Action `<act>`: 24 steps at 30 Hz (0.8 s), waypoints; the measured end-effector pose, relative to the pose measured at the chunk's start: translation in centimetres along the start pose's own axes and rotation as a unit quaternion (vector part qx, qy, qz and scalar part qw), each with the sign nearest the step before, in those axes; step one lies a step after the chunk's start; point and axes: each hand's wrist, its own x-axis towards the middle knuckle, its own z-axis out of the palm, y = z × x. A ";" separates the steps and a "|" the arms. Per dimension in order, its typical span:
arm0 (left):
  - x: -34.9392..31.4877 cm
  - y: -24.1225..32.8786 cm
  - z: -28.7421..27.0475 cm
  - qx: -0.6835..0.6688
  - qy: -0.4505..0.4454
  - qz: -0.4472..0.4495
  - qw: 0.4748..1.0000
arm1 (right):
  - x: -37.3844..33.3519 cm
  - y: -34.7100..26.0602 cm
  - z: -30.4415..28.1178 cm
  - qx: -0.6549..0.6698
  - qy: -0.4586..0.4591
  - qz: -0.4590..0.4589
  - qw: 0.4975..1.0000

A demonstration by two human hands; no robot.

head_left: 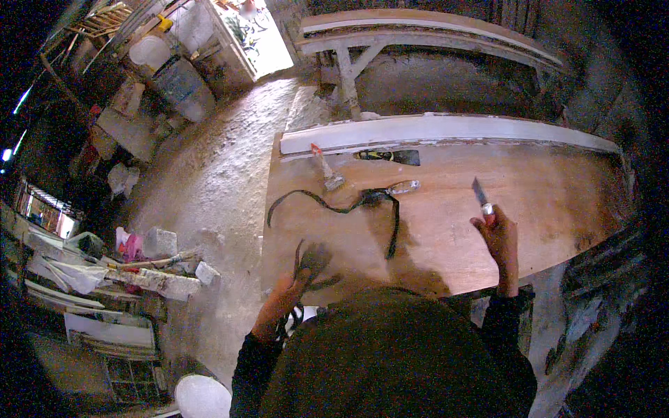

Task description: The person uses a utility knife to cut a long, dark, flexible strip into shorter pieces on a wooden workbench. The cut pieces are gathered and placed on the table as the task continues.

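Note:
My right hand (pixel 500 240) is wrapped round the red handle of a knife (pixel 480 191), its dark blade pointing away from me over the wooden tabletop (pixel 446 230). At the near left edge, my left hand (pixel 296 284) grips a thin black strip (pixel 301 252); more black loops hang below the wrist. Another long black strip (pixel 324 204) curls across the tabletop between my hands. By its bend lies a small tool with a pale handle (pixel 403 187). Farther back rest a paintbrush (pixel 327 171) with a red handle end and a flat, dark-bladed scraper (pixel 397 157).
A long white board (pixel 418 130) runs along the tabletop's far edge. Beyond it stands a wooden bench (pixel 348 73) against the wall. To the left are a rough floor (pixel 216 146), white blocks (pixel 162 242), buckets (pixel 148 52) and a white round lid or bucket (pixel 202 397).

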 end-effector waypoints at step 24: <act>4.4 2.3 2.8 0.029 0.185 0.236 0.953 | -4.9 -9.5 4.8 0.094 -0.254 -0.228 0.935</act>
